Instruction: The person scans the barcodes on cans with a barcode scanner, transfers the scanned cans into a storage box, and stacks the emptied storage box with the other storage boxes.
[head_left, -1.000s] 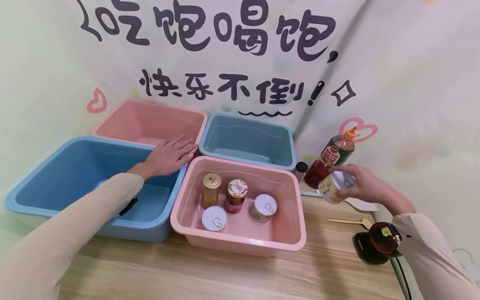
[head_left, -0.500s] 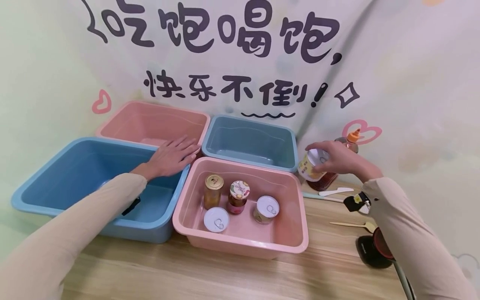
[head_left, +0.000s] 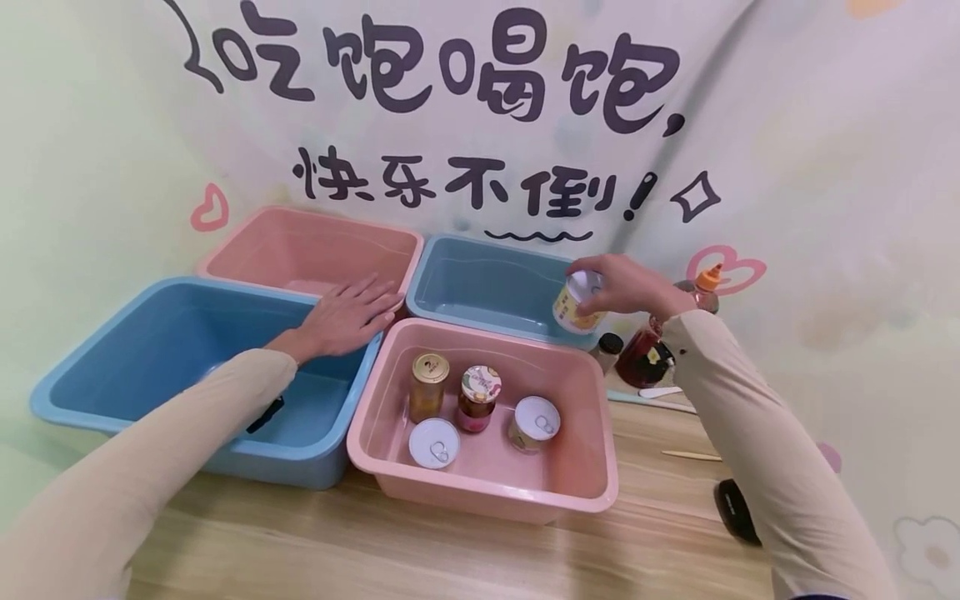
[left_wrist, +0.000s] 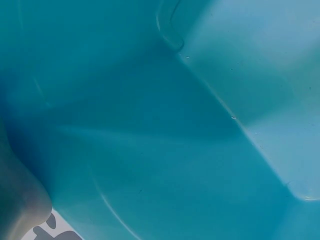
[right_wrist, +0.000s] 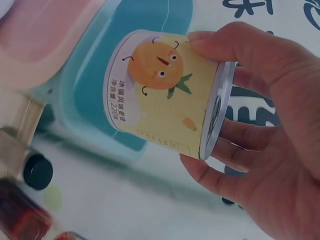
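Note:
My right hand grips a small yellow-labelled tin can with a pull-ring lid, thumb on one side and fingers on the other. In the right wrist view the can shows an orange fruit cartoon. It hangs over the right end of the rear blue bin. My left hand lies with straight fingers across the rims where the front blue bin and the rear pink bin meet. The left wrist view shows mostly blue bin wall and a bit of hand.
The front pink bin contains a gold-lidded can, a jar and two white-lidded tins. At right stand a small black-capped bottle and an orange-capped sauce bottle. Pale utensils and a black object lie there too.
My right hand has carried the tin can left and away from me, from beside the sauce bottle to above the rear blue bin. The left hand stays at the bin rims.

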